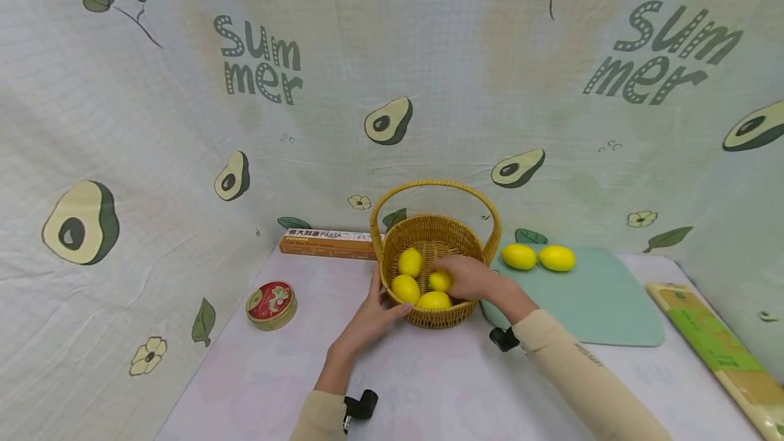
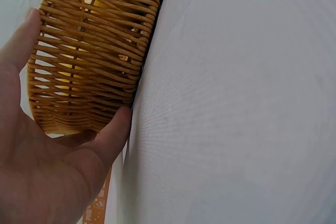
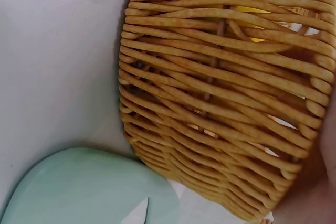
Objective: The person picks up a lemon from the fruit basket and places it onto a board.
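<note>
A round wicker basket (image 1: 437,318) with a tall arched handle stands on the table. Several yellow lemons lie inside it, one of them a lemon (image 1: 410,262) toward the back. My left hand (image 1: 370,318) holds the basket's left side, its thumb at the front rim; the left wrist view shows thumb and fingers spread around the woven wall (image 2: 94,51). Over the right rim, my right hand (image 1: 468,278) reaches into the basket and grips a small lemon (image 1: 439,281), its fingertips partly hidden behind the fruit. Only the edge of this hand shows in the right wrist view.
Two lemons (image 1: 557,258) lie on the back of a pale green cutting board (image 1: 588,298), right of the basket. A pasta box (image 1: 331,245) is behind at left, with a round red tin (image 1: 271,305) nearer. A long green-and-tan package (image 1: 716,339) lies far right.
</note>
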`<act>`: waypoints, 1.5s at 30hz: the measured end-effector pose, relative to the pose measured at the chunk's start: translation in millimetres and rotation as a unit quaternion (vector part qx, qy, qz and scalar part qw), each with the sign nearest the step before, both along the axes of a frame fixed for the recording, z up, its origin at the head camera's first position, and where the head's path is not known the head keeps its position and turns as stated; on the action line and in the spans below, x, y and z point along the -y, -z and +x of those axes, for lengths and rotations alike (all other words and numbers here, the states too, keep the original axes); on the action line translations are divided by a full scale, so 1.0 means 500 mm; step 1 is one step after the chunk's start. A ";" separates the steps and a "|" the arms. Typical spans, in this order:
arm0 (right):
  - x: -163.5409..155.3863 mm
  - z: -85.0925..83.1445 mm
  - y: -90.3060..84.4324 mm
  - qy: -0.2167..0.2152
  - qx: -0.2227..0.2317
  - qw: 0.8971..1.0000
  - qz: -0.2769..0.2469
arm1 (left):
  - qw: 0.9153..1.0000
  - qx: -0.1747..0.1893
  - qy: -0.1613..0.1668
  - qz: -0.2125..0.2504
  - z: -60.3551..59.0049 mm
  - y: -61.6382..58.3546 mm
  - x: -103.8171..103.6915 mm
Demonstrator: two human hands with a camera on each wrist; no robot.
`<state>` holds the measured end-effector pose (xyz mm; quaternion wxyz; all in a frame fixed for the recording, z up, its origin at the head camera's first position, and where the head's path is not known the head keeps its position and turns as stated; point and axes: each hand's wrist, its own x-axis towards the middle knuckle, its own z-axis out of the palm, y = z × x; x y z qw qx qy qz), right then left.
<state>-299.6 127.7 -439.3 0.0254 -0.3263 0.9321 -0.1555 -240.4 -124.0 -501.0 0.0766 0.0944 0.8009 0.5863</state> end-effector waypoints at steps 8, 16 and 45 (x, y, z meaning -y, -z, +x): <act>-0.017 0.017 -0.020 0.004 -0.017 1.000 -0.011 | 1.000 -0.008 0.004 -0.002 -0.003 0.002 0.000; -0.040 0.037 -0.039 0.005 -0.017 1.000 -0.007 | 1.000 -0.004 0.001 -0.004 0.001 0.000 -0.003; -0.119 0.104 -0.097 0.005 -0.050 0.999 -0.011 | 1.000 -0.013 0.003 -0.001 0.002 -0.001 -0.001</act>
